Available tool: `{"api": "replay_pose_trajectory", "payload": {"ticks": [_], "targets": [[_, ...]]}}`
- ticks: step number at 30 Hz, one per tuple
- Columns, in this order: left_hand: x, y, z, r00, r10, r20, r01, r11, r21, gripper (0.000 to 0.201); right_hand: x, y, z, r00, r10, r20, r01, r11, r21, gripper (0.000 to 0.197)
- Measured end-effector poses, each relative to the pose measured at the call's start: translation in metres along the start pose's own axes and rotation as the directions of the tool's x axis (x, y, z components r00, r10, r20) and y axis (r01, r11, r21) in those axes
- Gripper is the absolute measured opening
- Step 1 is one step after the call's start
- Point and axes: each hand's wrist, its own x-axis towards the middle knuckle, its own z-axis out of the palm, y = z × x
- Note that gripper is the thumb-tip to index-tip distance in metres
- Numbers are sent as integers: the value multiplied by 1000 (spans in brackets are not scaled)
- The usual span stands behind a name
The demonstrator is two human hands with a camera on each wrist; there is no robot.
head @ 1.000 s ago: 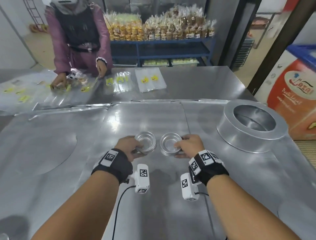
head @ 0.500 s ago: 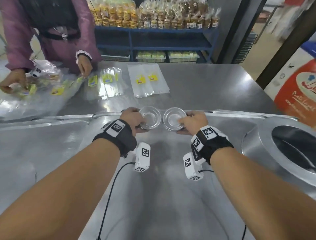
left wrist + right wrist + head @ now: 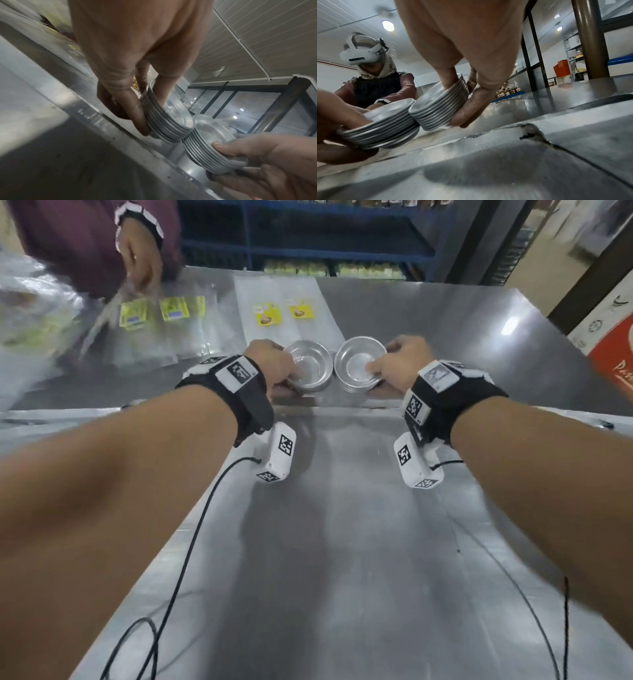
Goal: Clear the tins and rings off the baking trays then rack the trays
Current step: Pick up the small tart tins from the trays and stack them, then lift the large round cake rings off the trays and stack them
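Observation:
My left hand (image 3: 279,368) grips a stack of small round aluminium tins (image 3: 308,368), with the thumb inside the top tin (image 3: 169,117) and a finger down the stack's side. A second tin stack (image 3: 358,368) is gripped the same way by my right hand (image 3: 390,364). The two stacks touch side by side, tilted, low over the steel table (image 3: 428,337) just past the far rim of the large flat baking tray (image 3: 342,542). In the right wrist view the right stack (image 3: 438,106) meets the surface; the left stack (image 3: 385,127) sits beside it.
Across the table another person (image 3: 137,261) in purple sleeves handles clear plastic bags with yellow labels (image 3: 267,314). Blue shelving (image 3: 308,234) stands behind. A red and white box (image 3: 613,344) is at the right. Black cables (image 3: 191,542) trail over the tray.
Both hands carried their tin stacks forward from over the middle of the tray to beyond its far rim. The big metal ring at the right has left the view.

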Motion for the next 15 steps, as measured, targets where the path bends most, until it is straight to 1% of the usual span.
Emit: {"api": "replay_pose_trajectory", "payload": {"ticks": [2,5,6,7,9,11,13,15], "targets": [[11,-2,1,1000,-15,8,15,1000,21,23,9,1,3,999,22,26,-22,1000,-11,28],[22,-3,4,999,-26,27,22,992,126,11,21,3,7,996,74,55,-73,997,-24,19],[25,-3,5,999,-30,26,26,991,134,11,25,4,9,993,99,61,-98,995,-31,16],[28,-3,6,999,-35,18,33,991,130,17,29,6,10,991,117,64,-116,993,-30,15],[33,-3,9,999,-41,-9,42,992,116,28,37,10,14,986,152,62,-149,988,-41,20],[34,-4,12,999,-51,-7,52,990,135,24,43,15,16,983,170,67,-166,984,-61,21],[35,-5,13,998,-64,-15,65,987,150,18,51,21,18,975,196,107,-190,980,-62,22],[36,-6,13,997,-63,-33,68,983,169,20,48,22,17,971,204,128,-194,977,-84,28]]}}
